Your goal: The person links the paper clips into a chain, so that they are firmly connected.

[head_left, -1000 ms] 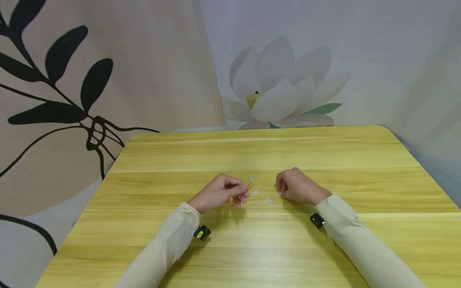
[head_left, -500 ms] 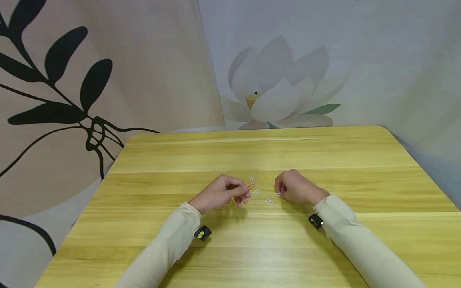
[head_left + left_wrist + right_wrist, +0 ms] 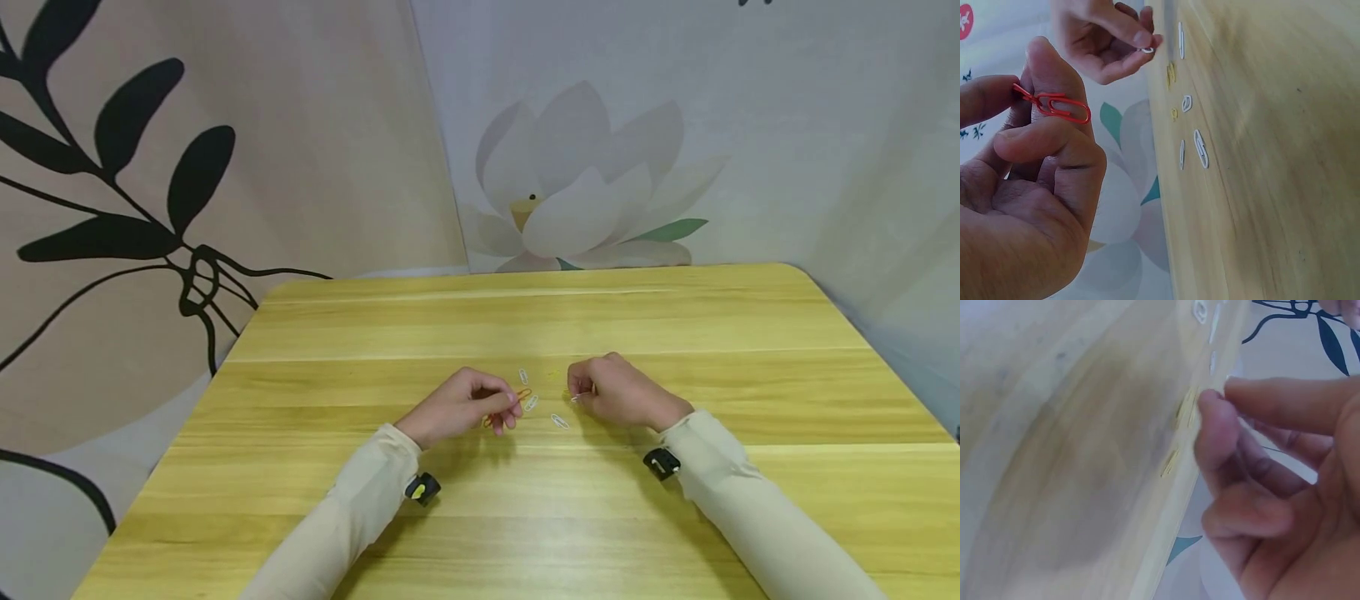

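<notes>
My left hand [image 3: 463, 407] pinches a chain of linked red-orange paper clips [image 3: 1063, 107] above the table. One clip juts past the fingertips, and another orange piece [image 3: 487, 422] shows below the palm. To the right, my right hand [image 3: 617, 390] has a small white paper clip [image 3: 1146, 50] between thumb and fingertip, low over the tabletop. In the right wrist view the fingertips hide most of that clip. Loose white paper clips [image 3: 559, 421] lie between the two hands, and yellow paper clips [image 3: 1170, 462] lie close by the right fingertips.
The wooden table [image 3: 480, 533] has a far edge in front of a printed curtain [image 3: 315, 150]. More white clips [image 3: 1201, 149] and yellow clips [image 3: 1170, 74] are scattered in a small group. A black wrist camera [image 3: 662, 462] sits under the right sleeve.
My right hand has shifted slightly left, and the white paper clip at its fingertips now tilts up from the table. The left hand keeps its hold on the orange clips, nearly still.
</notes>
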The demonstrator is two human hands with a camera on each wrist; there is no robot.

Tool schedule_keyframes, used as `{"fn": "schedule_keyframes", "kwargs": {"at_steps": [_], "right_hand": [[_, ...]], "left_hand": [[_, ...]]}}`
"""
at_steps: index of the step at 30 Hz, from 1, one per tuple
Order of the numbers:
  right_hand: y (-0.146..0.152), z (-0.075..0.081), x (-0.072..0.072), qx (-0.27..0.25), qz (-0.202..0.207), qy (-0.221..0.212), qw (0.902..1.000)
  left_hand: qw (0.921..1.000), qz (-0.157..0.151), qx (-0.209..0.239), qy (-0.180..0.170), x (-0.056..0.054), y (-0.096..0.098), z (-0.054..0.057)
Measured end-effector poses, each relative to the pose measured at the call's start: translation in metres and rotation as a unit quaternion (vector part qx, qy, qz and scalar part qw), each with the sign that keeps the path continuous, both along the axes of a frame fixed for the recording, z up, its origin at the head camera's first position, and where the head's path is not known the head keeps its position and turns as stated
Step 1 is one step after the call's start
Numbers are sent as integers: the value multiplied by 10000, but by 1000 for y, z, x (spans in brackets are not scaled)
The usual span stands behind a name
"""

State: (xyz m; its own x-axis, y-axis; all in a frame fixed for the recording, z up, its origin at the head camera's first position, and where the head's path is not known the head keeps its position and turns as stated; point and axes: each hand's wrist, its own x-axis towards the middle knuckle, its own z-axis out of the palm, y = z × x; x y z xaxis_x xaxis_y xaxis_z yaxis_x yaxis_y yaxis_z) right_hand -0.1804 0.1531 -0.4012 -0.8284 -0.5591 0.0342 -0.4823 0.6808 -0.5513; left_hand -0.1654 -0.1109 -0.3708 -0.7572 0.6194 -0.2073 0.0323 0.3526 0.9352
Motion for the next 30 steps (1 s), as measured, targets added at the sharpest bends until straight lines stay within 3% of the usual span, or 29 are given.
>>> {"fn": "schedule_keyframes", "kwargs": {"at_steps": [7, 12, 16, 21, 24, 30], "right_hand": [[2, 2, -1, -776, -44, -585, 9953], [0, 5, 1, -1503, -110, -1447, 9779], [-3, 7, 3, -1996, -46, -1859, 9621], [-5, 11, 5, -2511, -277, -1846, 9498], [-6, 14, 8, -2664, -455, -1711, 9475], [-12, 21, 14, -2504, -141, -1293, 9594]], "left_hand": [[10000, -19, -9, -13, 0, 1, -1], [9999, -24, -129, 54, 0, 2, 0], [9996, -33, -253, 81, 0, 3, 1], [9991, -36, -398, 165, 0, 5, 2], [9989, -36, -420, 189, 0, 6, 3], [9990, -19, -400, 212, -1, 8, 4]]}}
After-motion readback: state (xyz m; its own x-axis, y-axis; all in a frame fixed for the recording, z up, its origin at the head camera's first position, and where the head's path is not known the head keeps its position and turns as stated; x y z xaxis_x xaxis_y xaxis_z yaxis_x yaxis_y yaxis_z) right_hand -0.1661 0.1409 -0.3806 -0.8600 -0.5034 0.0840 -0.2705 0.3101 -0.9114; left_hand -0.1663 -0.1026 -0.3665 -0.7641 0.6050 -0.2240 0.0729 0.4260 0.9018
